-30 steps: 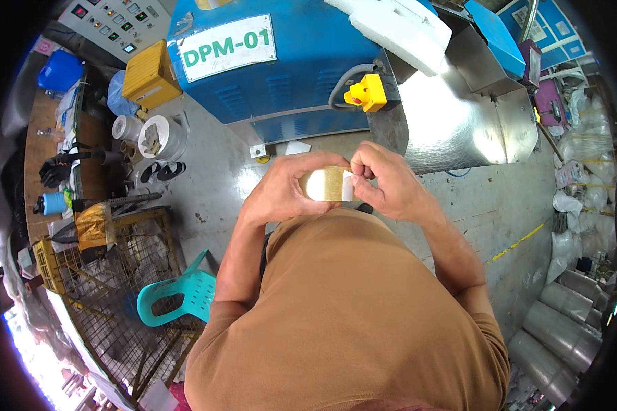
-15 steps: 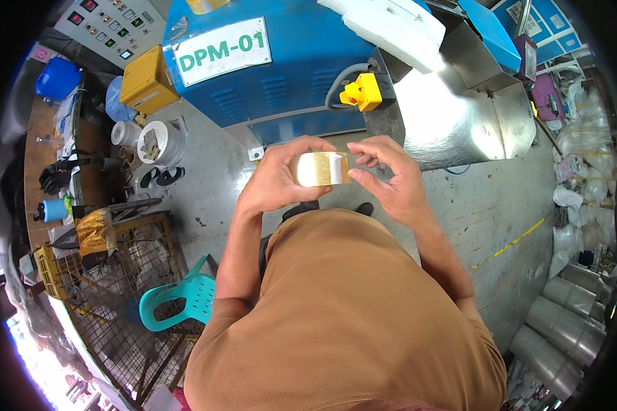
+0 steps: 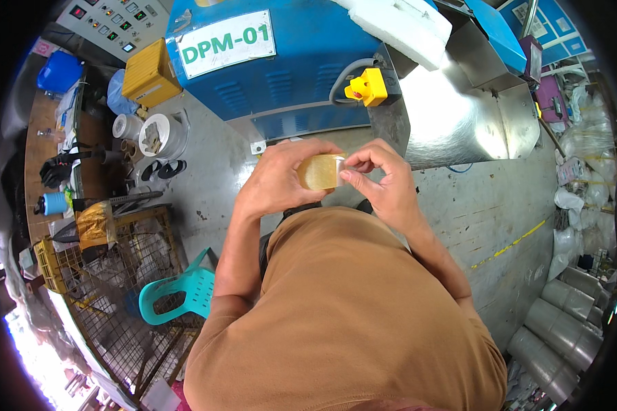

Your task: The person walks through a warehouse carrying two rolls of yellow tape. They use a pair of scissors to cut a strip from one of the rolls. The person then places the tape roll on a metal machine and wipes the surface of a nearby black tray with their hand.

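While the person stands over a grey concrete floor [image 3: 206,185], both hands are raised in front of the chest and meet on a roll of clear yellowish tape [image 3: 320,172], which sits dead centre in the head view, just above the tan shirt [image 3: 349,322]. The left hand [image 3: 281,179] lies at nine o'clock of the roll and wraps it, fingers curled over its top edge and thumb beneath, so it is closed around the roll. The right hand [image 3: 384,181] lies at three o'clock; its thumb and bent forefinger pinch at the roll's right rim, though whether they grip a loose tape end cannot be made out. The roll's open core seems to point roughly from nine to three o'clock, from one palm toward the other, with the broad curved band facing the camera. Neither hand is nearer; both touch it, the left bearing it and the right working only at the edge. At twelve o'clock stands a blue machine [image 3: 288,68] with a yellow knob [image 3: 365,87], and at eight o'clock a teal plastic chair [image 3: 178,294] sits beside a wire cage [image 3: 116,288].
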`<act>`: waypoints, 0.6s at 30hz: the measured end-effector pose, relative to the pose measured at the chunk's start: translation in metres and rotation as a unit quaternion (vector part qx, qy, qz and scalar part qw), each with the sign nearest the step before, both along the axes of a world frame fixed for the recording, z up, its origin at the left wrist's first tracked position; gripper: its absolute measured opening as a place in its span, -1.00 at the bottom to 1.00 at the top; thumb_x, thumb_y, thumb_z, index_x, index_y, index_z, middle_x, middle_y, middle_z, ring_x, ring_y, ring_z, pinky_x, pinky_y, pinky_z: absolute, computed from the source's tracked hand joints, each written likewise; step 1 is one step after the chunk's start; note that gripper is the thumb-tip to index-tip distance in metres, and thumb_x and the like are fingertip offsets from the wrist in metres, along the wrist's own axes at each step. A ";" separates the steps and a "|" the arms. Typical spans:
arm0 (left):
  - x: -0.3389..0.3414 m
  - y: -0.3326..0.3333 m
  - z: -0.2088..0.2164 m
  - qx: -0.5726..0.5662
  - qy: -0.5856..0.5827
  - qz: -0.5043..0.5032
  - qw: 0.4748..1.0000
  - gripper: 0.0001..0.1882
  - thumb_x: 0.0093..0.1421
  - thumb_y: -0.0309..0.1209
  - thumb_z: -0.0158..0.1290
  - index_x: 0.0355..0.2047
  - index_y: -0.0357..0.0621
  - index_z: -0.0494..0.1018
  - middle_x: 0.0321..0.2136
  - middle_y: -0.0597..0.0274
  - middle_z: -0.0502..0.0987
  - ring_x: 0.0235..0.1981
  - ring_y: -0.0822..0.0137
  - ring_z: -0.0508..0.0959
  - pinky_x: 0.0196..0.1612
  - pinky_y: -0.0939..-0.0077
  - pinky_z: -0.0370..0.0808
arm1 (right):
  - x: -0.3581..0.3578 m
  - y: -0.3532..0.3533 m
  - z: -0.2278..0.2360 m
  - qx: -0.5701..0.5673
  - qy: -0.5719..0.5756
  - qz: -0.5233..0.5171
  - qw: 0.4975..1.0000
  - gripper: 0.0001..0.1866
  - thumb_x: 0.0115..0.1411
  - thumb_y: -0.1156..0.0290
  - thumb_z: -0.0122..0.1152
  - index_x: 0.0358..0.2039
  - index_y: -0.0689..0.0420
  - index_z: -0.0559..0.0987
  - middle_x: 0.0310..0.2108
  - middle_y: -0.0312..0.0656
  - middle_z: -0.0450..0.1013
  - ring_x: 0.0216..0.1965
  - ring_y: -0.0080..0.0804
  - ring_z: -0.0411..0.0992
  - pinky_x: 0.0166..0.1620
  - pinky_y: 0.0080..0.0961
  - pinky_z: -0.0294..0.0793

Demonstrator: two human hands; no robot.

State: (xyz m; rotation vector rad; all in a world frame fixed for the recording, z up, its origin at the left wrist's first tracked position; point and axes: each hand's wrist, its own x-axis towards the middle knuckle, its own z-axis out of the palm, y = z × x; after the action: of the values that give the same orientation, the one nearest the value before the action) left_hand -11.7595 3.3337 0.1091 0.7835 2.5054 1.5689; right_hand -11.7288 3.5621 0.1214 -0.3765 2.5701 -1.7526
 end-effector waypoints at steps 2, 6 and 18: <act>-0.001 -0.005 0.004 0.015 -0.039 -0.004 0.999 -0.43 -0.13 -0.48 0.44 -0.01 -0.14 0.65 -0.13 0.15 0.72 -0.14 0.21 0.70 0.00 0.36 0.59 | 0.000 -0.004 0.001 -0.007 0.009 -0.036 0.999 -0.80 0.13 0.56 0.48 -0.20 0.20 0.69 -0.23 -0.16 0.57 -0.21 -0.30 0.56 -0.10 -0.36 0.53; -0.004 -0.007 0.007 0.016 -0.063 -0.013 0.998 -0.41 -0.14 -0.49 0.45 0.00 -0.14 0.65 -0.11 0.15 0.72 -0.12 0.20 0.70 0.01 0.35 0.60 | -0.004 -0.004 0.002 0.011 0.062 -0.013 0.998 -0.75 0.13 0.57 0.47 -0.15 0.19 0.69 -0.22 -0.15 0.58 -0.20 -0.27 0.56 -0.11 -0.38 0.52; -0.014 -0.010 0.006 0.021 -0.084 -0.085 0.993 -0.39 -0.16 -0.46 0.50 -0.01 -0.15 0.66 -0.07 0.09 0.71 -0.10 0.17 0.71 0.03 0.31 0.60 | -0.011 0.000 0.000 0.068 0.033 0.073 0.994 -0.88 0.27 0.49 0.30 -0.26 0.23 0.53 -0.33 -0.11 0.52 -0.27 -0.21 0.54 -0.19 -0.29 0.51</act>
State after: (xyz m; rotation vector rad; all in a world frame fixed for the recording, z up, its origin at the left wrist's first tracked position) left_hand -11.7730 3.3239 0.1153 0.8083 2.2326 1.5652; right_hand -11.7401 3.5626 0.1214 -0.6113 2.6112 -1.5337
